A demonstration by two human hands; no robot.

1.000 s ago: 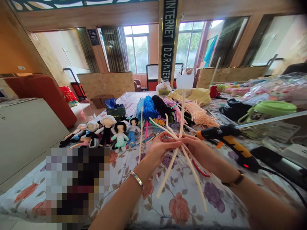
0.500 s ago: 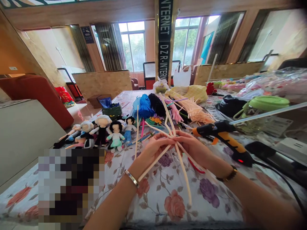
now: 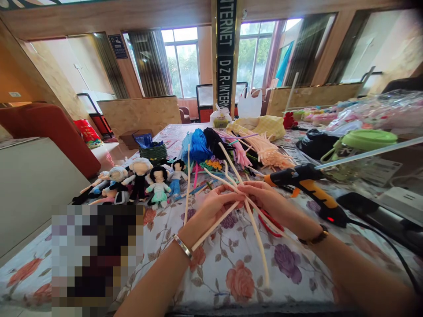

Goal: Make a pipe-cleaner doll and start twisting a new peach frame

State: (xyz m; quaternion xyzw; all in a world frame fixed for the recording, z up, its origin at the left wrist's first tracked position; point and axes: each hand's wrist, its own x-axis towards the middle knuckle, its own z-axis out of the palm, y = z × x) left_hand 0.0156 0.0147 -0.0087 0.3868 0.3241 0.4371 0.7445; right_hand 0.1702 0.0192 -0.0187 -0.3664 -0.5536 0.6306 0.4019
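Note:
Several cream pipe cleaners (image 3: 257, 240) cross at one point above the middle of the table, their ends fanning out toward and away from me. My left hand (image 3: 218, 203) pinches them from the left, and my right hand (image 3: 259, 196) grips the same crossing from the right. The fingertips of both hands meet there and hide the join. One more cream pipe cleaner (image 3: 188, 185) lies apart, left of my left hand. Beneath my right hand, red handles (image 3: 269, 222), partly covered, rest on the tablecloth.
A black and orange glue gun (image 3: 309, 187) with a lit red light lies to the right, its cord running forward. Several small dolls (image 3: 159, 187) sit at left. Bundles of blue (image 3: 200, 147) and peach pipe cleaners (image 3: 271, 152) lie behind. A green-lidded jar (image 3: 366, 145) stands right.
The crossed pipe cleaners have turned slightly in my fingers; the upper ends lean more to the left and the lower end has swung right. Both hands keep their pinch.

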